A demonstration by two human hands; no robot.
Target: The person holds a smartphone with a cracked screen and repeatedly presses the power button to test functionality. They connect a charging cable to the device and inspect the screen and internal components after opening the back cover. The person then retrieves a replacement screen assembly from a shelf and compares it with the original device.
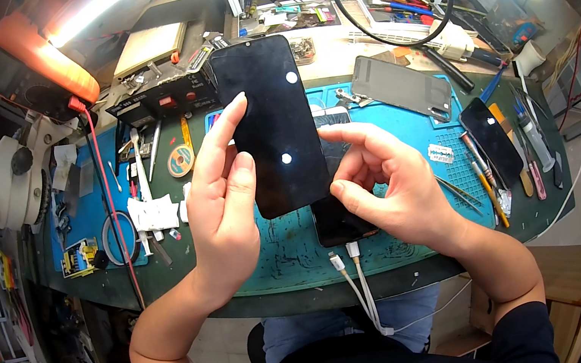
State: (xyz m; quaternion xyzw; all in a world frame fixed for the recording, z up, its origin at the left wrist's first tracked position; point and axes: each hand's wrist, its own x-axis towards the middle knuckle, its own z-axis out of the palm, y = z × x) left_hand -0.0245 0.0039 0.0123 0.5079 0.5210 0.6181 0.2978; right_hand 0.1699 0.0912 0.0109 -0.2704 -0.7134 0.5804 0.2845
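Note:
A black smartphone (pixel 270 108) with a dark screen is held up above the mat, two lamp reflections on its glass. My left hand (pixel 219 193) grips its left side, the fingertips and thumb over the front edge. My right hand (pixel 390 180) is at the phone's lower right edge, index fingertip and thumb against it, the other fingers curled. Partly hidden beneath lies a second dark phone (pixel 340 223). Just below that phone are two white cable plugs (pixel 345 255); whether either is plugged in I cannot tell.
A blue work mat (pixel 287 255) covers the table's middle. At right lie a grey phone back panel (pixel 401 82), another black phone (pixel 490 136), tweezers (pixel 459 193) and a syringe (pixel 536 140). A microscope (pixel 6 179) and an orange multimeter (pixel 33 67) stand left; a black cable (pixel 341 4) loops overhead.

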